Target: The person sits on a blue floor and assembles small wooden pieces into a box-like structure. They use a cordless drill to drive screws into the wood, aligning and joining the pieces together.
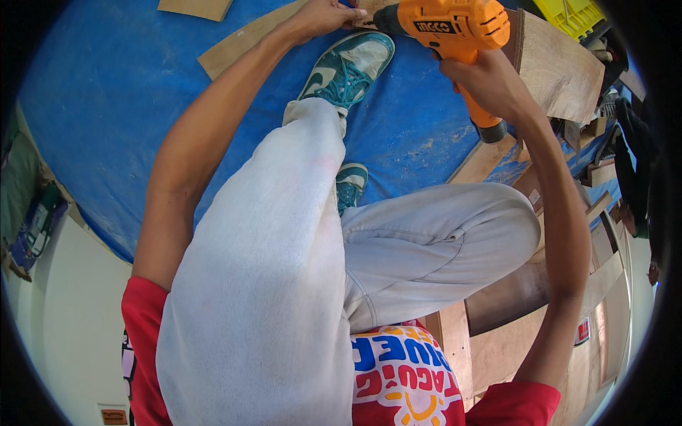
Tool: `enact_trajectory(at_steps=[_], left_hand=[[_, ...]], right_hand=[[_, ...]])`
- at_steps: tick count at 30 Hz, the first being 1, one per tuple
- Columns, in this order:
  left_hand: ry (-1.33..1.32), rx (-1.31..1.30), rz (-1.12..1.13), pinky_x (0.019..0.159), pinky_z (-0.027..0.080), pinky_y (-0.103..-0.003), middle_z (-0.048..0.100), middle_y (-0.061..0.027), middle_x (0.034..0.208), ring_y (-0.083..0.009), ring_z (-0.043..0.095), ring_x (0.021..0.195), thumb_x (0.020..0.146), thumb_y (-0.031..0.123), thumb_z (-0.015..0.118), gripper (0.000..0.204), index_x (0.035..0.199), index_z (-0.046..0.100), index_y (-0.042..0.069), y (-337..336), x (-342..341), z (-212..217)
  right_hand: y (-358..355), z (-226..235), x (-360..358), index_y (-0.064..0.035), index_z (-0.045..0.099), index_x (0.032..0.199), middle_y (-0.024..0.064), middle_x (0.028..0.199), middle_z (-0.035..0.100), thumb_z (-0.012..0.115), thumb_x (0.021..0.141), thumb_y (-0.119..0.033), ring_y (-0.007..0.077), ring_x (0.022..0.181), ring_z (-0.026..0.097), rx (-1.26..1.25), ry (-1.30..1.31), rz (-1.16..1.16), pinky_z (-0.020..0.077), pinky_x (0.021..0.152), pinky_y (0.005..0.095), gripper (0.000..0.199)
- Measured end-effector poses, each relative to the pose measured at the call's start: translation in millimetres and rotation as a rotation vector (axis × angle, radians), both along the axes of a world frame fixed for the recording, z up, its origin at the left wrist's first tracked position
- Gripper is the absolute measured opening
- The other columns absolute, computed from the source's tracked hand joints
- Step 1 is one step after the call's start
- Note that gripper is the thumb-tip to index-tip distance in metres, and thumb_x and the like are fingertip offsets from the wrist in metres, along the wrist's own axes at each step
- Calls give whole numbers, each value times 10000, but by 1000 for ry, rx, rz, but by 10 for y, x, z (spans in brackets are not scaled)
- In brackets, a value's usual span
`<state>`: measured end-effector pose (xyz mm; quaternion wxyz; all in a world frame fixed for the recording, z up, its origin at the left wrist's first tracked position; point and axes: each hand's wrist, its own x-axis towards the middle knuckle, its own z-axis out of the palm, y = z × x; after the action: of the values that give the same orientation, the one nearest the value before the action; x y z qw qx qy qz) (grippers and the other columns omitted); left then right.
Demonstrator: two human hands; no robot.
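My right hand (490, 84) is wrapped round the grip of an orange cordless drill (455, 25). The drill lies almost level, its black chuck (388, 20) pointing left. Just ahead of the chuck, my left hand (317, 18) has its thumb and fingers pinched together. What sits between those fingertips is too small to make out. A wooden piece (368, 6) shows partly behind the chuck at the top edge. My teal and white shoe (349, 67) rests directly below the chuck and my left hand.
A blue tarp (106, 121) covers the floor. Wooden boards (245, 44) lie on it at the upper left, and a larger wooden panel (558, 71) stands at the right. A yellow plastic crate (568, 15) is at the upper right. More wood pieces (483, 160) lie near my bent knee.
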<state>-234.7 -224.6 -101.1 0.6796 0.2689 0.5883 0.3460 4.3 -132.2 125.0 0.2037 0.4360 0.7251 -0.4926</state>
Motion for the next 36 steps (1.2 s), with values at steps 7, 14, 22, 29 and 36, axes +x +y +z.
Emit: enact_trajectory(at_steps=[7,14,22,29,36], left_hand=[[-81,24,25,716,587,-316,745,-157,908,-195,721,807,970,79,707,285,1153,533,-53,-4,8,-30],[-30,-2,-4,718,594,-319,743,-162,912,-198,721,805,962,70,716,281,1141,543,-59,19,-14,53],[-77,-1,-3,711,606,-324,738,-153,908,-200,721,799,960,63,719,265,1128,551,-55,31,-29,40],[-117,-17,51,705,613,-317,716,-118,889,-188,708,792,912,53,777,245,1047,588,-26,31,-32,-43],[8,78,-30,652,548,-264,702,-66,844,-125,656,742,868,57,822,199,929,636,22,50,-63,8]], right_hand=[[6,3,-15,-27,675,1024,44,765,639,638,894,-242,144,700,632,7,-30,-16,526,689,329,254],[-18,46,-23,-26,686,1025,43,769,643,642,893,-250,142,700,631,24,20,-20,525,688,327,264],[-5,29,-14,-42,660,1232,84,848,680,644,918,-305,183,713,666,15,-11,-11,580,699,362,410],[7,26,-9,-45,658,1239,83,844,681,642,915,-301,183,700,666,15,-5,-10,581,690,361,413],[16,52,-4,-47,654,1254,86,847,686,647,908,-287,185,693,665,13,0,-17,581,682,360,421]])
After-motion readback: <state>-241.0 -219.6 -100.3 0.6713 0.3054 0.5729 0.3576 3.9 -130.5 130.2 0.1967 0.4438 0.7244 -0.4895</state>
